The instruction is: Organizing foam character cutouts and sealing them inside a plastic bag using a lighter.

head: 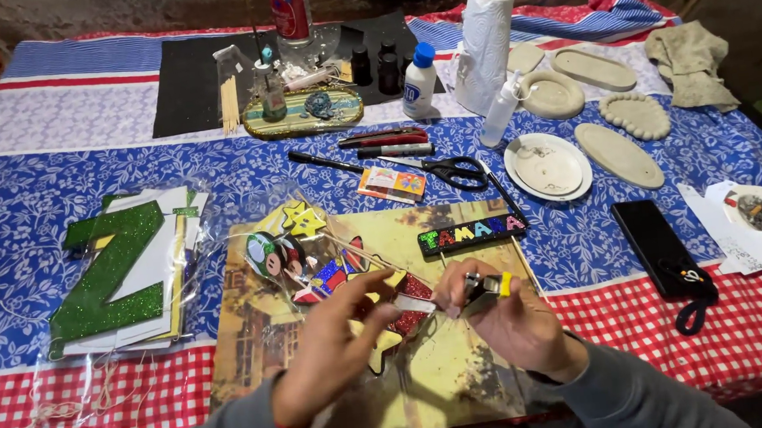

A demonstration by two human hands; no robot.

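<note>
My left hand (337, 340) pinches a small white strip (411, 303) over a yellow pictured board (447, 363). My right hand (507, 317) grips a small tool with a yellow end (486, 285), its tip meeting the strip. Under the hands lies a clear bag of colourful cut-out figures on thin wooden sticks (312, 265), with yellow stars (302, 218) and a red glitter piece (414, 288). A black glitter name plaque with coloured letters (471, 232) rests just beyond my right hand.
A green glitter letter on white sheets in a plastic sleeve (118, 266) lies left. Scissors (450, 170), pens (384, 141), a glue bottle (420, 79), paper towel roll (484, 47), pale trays (616, 155), a black phone (660, 246) and an ashtray (761, 211) sit behind and right.
</note>
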